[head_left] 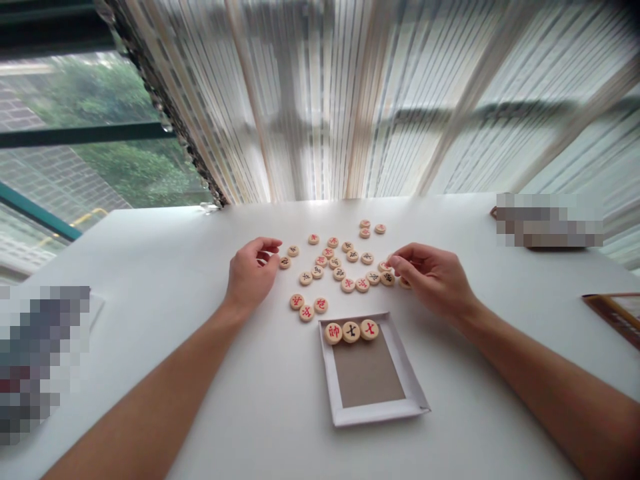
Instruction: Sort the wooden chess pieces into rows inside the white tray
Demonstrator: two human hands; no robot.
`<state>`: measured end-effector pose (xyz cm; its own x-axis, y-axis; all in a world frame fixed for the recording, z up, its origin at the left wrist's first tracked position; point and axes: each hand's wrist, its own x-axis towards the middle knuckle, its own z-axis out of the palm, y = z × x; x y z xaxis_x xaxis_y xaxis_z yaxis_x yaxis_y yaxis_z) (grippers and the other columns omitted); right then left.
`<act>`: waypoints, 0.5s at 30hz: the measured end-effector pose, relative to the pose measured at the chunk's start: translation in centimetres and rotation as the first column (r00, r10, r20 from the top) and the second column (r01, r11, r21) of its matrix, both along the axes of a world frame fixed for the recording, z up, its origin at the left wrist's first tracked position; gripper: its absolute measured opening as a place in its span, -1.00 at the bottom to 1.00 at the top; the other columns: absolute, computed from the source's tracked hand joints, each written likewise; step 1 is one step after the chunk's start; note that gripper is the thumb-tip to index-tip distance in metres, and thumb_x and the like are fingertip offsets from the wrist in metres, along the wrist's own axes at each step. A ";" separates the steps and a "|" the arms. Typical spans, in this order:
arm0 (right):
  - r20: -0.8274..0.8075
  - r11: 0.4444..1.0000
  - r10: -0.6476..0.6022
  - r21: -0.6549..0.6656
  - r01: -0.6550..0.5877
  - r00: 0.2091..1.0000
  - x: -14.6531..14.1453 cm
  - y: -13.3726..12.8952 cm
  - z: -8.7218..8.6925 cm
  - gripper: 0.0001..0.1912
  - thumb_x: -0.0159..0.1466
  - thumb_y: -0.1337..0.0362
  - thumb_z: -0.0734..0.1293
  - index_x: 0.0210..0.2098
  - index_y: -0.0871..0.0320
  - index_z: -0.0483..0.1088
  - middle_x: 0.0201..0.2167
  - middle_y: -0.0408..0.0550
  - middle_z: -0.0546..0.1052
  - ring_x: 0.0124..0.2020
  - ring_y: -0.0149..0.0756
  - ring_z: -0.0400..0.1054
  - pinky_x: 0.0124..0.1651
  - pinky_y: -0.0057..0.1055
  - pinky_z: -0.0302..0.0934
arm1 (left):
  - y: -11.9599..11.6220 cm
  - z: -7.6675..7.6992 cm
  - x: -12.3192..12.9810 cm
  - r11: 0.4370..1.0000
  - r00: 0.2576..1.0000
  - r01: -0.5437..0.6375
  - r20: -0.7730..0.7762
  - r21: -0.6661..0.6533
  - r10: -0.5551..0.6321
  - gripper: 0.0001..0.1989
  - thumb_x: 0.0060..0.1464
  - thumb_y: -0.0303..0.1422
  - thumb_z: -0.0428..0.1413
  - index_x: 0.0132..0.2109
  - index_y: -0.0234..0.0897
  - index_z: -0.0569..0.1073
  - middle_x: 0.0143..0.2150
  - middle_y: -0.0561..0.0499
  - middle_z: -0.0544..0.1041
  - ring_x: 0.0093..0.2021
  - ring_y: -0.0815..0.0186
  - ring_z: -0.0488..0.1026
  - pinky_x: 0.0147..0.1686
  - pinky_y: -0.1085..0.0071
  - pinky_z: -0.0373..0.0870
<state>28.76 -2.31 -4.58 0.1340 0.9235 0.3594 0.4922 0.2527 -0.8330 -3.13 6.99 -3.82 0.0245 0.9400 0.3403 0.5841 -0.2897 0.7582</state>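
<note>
Round wooden xiangqi pieces with red or black characters lie scattered across the white table. At the left of the group is my left hand, its fingers loosely bent and apart, nothing held. Its fingertips are beside a black-marked piece. On the right, my right hand pinches thumb and finger at a red-marked xiangqi piece, partly covered by the fingertips. Another piece is half hidden under that hand. Nearer to me, a shallow white box holds three pieces in a row along its far side, including a black one.
The white table reaches back to a string curtain and a window on the left. Blurred-out objects lie at the left edge and far right. A brown-edged flat item sits at the right edge.
</note>
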 end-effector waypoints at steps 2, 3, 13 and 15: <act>-0.002 1.000 0.002 -0.006 -0.002 1.000 0.0 0.0 0.0 -0.74 0.37 0.07 0.44 -0.33 0.12 0.59 -0.42 -0.02 0.65 -0.44 -0.24 0.46 -0.45 -0.38 0.25 | -0.1 0.1 0.1 1.000 1.000 0.004 -0.011 -0.004 -0.004 -0.69 0.07 -0.39 0.17 -0.05 -0.28 0.66 -0.17 -0.07 0.71 -0.34 0.27 0.55 -0.29 0.36 0.47; -0.004 1.000 0.004 -0.007 -0.004 1.000 -0.1 0.0 0.0 -0.73 0.37 0.06 0.44 -0.33 0.11 0.59 -0.44 -0.02 0.64 -0.44 -0.24 0.46 -0.46 -0.38 0.24 | -0.2 0.2 0.2 1.000 1.000 0.005 -0.016 -0.004 -0.005 -0.70 0.07 -0.39 0.17 -0.05 -0.27 0.67 -0.17 -0.07 0.70 -0.34 0.28 0.55 -0.29 0.36 0.47; -0.016 1.000 -0.004 -0.015 0.004 1.000 -0.3 -0.1 0.2 -0.67 0.35 -0.02 0.45 -0.35 0.12 0.58 -0.47 -0.02 0.64 -0.47 -0.24 0.46 -0.49 -0.39 0.23 | -0.5 0.3 0.3 1.000 0.998 0.016 -0.065 -0.003 -0.016 -0.71 0.07 -0.34 0.26 -0.04 -0.25 0.67 -0.18 -0.06 0.71 -0.32 0.27 0.57 -0.28 0.37 0.50; -0.020 1.000 0.000 -0.017 0.000 1.000 -0.3 -0.1 0.1 -0.67 0.36 0.00 0.44 -0.35 0.13 0.58 -0.47 -0.02 0.63 -0.48 -0.26 0.44 -0.50 -0.40 0.21 | -0.5 0.3 0.3 1.000 0.997 0.016 -0.070 -0.003 -0.016 -0.71 0.07 -0.33 0.27 -0.04 -0.26 0.67 -0.17 -0.06 0.71 -0.32 0.27 0.57 -0.27 0.36 0.51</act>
<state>28.50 -2.41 -4.46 0.1408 0.9296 0.3406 0.4754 0.2383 -0.8469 -2.81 6.50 -3.51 0.0629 0.9403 0.3345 0.6312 -0.2971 0.7164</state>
